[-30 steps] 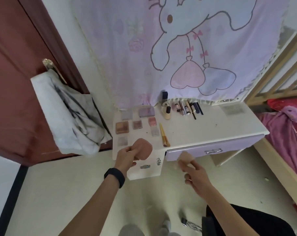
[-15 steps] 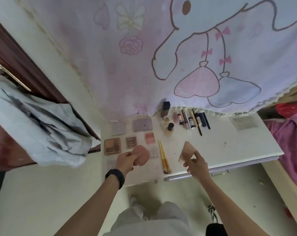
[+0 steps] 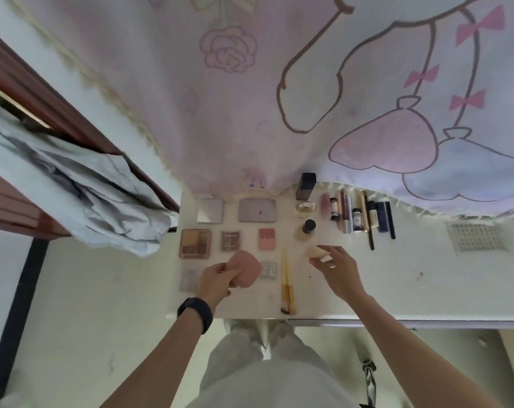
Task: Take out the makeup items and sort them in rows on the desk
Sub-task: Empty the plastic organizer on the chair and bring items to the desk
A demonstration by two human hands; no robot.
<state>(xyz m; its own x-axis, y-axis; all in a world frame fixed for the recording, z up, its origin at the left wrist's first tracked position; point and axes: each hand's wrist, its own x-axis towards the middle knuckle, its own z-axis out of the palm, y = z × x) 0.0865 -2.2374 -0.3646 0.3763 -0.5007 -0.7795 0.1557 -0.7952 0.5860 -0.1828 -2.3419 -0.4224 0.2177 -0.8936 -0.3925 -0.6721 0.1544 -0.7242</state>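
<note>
My left hand (image 3: 216, 279) grips a round pink powder puff (image 3: 247, 267) above the front left of the white desk (image 3: 426, 290). My right hand (image 3: 336, 267) pinches a pale beige makeup sponge (image 3: 316, 251) just over the desk, near a small dark-capped bottle (image 3: 308, 228). Several palettes lie in rows at left, among them a brown one (image 3: 195, 243) and a pink one (image 3: 267, 238). Two yellow-handled brushes (image 3: 286, 282) lie between my hands. A row of tubes and pencils (image 3: 358, 213) lies at the back.
A pink cartoon cloth (image 3: 308, 98) hangs over the desk's back edge. A grey garment (image 3: 73, 184) hangs on a brown door (image 3: 14, 201) at left. A patterned sheet (image 3: 477, 240) lies at the desk's right. The drawer front (image 3: 367, 323) runs under the front edge.
The view has closed in on the desk top. My right hand has carried the sponge forward over the desk toward the bottle. My left hand still holds the puff.
</note>
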